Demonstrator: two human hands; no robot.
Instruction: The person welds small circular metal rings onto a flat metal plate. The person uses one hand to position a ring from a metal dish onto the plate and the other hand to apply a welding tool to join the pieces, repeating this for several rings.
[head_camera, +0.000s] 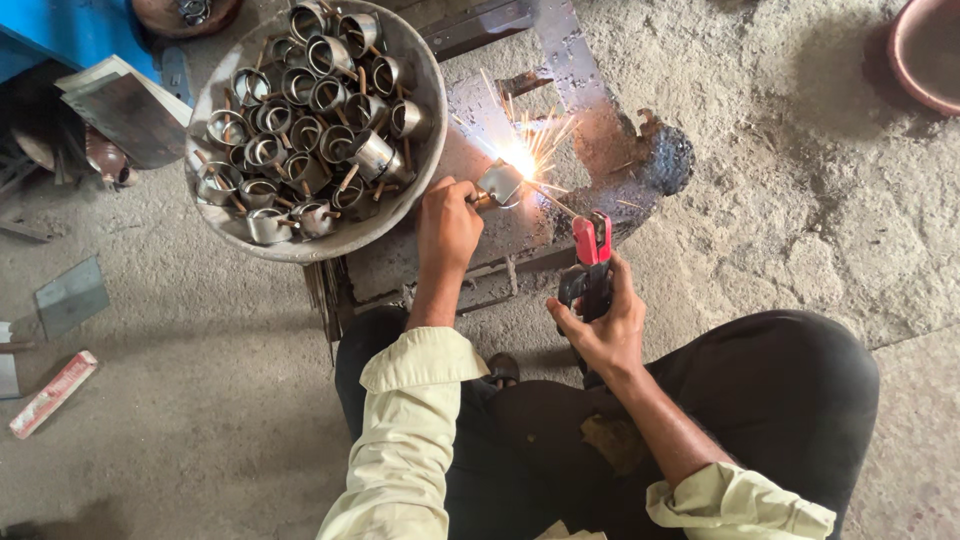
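My left hand (447, 225) grips the handle of a small metal cup (500, 182) and holds it down on a steel plate (580, 110) lying on the ground. My right hand (603, 325) is closed around a red and black electrode holder (591, 258). Its thin rod reaches up and left to the cup, where bright sparks (522, 155) fly out. I am crouched over the plate, with my dark trousers and pale sleeves at the bottom of the view.
A large round metal basin (425, 130) holding several small handled cups (310, 110) stands left of the plate. A red and white box (52, 394) and metal scraps (68, 296) lie on the concrete at left. A pinkish bowl rim (915, 60) sits top right.
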